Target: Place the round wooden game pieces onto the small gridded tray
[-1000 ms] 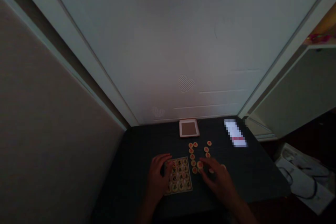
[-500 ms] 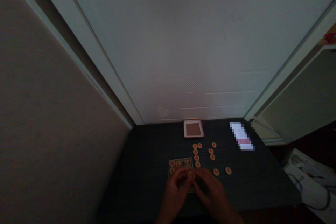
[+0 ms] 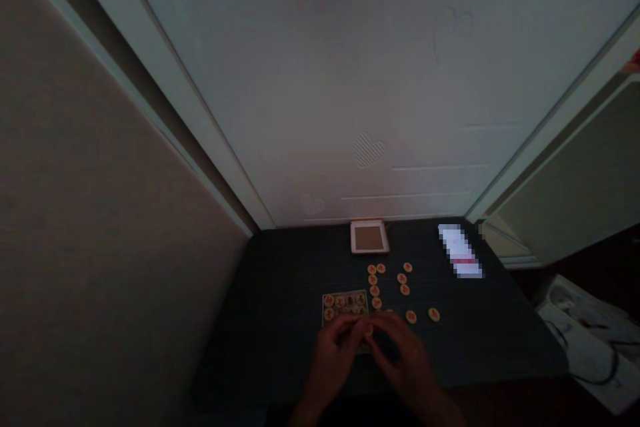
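My left hand [image 3: 336, 351] and my right hand [image 3: 401, 349] meet at the fingertips, both closed around a small round Chinese chess piece [image 3: 369, 330]. Its face is too dark and covered to read. Beneath the hands lies a shallow square box [image 3: 323, 310] filled with rows of pieces, some marked red and some dark. My fingers hide its lower part. Right of the box, several red-marked pieces [image 3: 375, 291] form a bent column. More lie loose farther right, among them a piece [image 3: 411, 317] and another one [image 3: 434, 314].
The dark table [image 3: 270, 280] stands against a white panel. A square pale-rimmed lid or tray [image 3: 385, 240] sits at the back edge. A lit, blurred phone [image 3: 460, 253] lies at the back right. Beyond the right edge is a white box [image 3: 585, 333] with a dark cable.
The view has tilted slightly, so the table things appear a little higher. Both hands stay together on the piece, with only slight finger movement. The picture is darker.
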`<action>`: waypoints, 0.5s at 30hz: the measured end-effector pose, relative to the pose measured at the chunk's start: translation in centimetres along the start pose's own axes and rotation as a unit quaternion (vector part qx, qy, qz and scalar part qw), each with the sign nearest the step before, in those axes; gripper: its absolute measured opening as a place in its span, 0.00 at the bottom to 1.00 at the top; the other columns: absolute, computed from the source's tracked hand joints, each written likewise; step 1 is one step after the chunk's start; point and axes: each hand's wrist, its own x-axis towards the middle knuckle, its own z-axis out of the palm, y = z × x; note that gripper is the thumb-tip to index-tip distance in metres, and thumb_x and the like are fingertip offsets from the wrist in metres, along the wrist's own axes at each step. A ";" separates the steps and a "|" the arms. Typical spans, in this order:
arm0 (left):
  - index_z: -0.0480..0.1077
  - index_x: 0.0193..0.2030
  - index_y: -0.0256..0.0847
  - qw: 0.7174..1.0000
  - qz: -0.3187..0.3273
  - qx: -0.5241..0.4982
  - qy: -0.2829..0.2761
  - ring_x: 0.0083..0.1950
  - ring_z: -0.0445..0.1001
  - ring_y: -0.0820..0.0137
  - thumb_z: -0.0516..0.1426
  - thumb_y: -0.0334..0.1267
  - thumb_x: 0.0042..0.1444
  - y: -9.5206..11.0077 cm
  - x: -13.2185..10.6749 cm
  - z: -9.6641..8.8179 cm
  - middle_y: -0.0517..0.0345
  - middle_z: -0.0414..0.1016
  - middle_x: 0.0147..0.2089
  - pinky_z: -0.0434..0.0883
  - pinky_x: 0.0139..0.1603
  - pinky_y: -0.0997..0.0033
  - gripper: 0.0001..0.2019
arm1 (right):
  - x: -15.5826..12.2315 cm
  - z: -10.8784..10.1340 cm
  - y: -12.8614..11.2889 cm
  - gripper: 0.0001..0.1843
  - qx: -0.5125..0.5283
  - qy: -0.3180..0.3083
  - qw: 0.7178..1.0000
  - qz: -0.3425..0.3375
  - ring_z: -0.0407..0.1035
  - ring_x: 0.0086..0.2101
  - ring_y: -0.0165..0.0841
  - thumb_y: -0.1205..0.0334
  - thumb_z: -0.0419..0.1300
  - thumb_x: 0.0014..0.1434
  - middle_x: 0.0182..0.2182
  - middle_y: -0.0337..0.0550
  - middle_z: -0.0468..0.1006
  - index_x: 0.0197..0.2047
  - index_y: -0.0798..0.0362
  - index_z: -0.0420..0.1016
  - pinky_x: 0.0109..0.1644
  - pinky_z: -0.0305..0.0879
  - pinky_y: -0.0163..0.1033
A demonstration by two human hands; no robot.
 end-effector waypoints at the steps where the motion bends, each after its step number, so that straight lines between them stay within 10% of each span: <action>1: 0.81 0.45 0.44 1.000 0.001 0.001 -0.004 0.46 0.84 0.60 0.60 0.49 0.63 0.0 -0.1 -0.1 0.51 0.86 0.47 0.79 0.51 0.62 0.14 | 0.0 -0.1 0.0 0.17 -0.001 -0.002 1.000 0.001 0.77 0.52 0.41 0.63 0.60 0.66 0.51 0.45 0.81 0.57 0.42 0.75 0.57 0.76 0.48; 15: 0.77 0.52 0.44 0.999 -0.002 -0.042 -0.026 0.52 0.82 0.58 0.62 0.50 0.61 -0.5 -0.8 0.0 0.49 0.84 0.51 0.78 0.55 0.61 0.17 | 0.7 -1.0 -1.0 0.16 0.042 -0.025 0.993 0.109 0.80 0.47 0.42 0.54 0.62 0.66 0.48 0.44 0.85 0.55 0.42 0.80 0.56 0.75 0.48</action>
